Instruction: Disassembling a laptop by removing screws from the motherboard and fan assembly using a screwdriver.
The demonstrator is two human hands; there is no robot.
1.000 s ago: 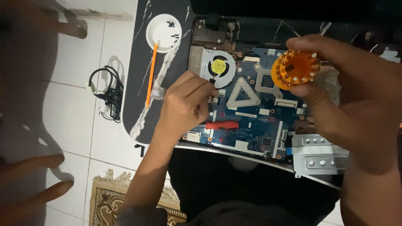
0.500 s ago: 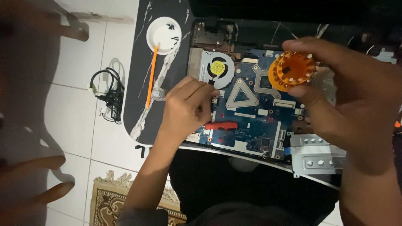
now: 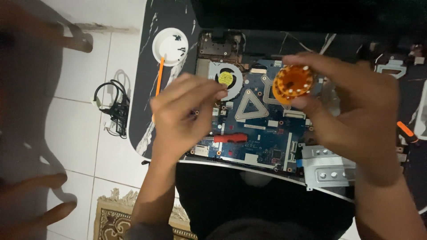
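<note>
Left hand [image 3: 187, 113] lifted slightly off blue circuit board [image 3: 262, 133], fingers pinched, contents untellable. Right hand [image 3: 351, 115] grips orange round holder [image 3: 292, 83]. Advice: keep holder level, pinch steady over board.

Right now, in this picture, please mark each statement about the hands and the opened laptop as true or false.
1. The right hand holds a round orange disc. True.
2. The left hand lies flat on the floor tiles. False: it is raised above the blue circuit board, fingers pinched together.
3. A white dish sits on the dark table at the upper left of the board. True.
4. The cooling fan has a green centre. False: its centre is yellow.
5. A coiled black cable lies on the floor beside the table. True.
</note>
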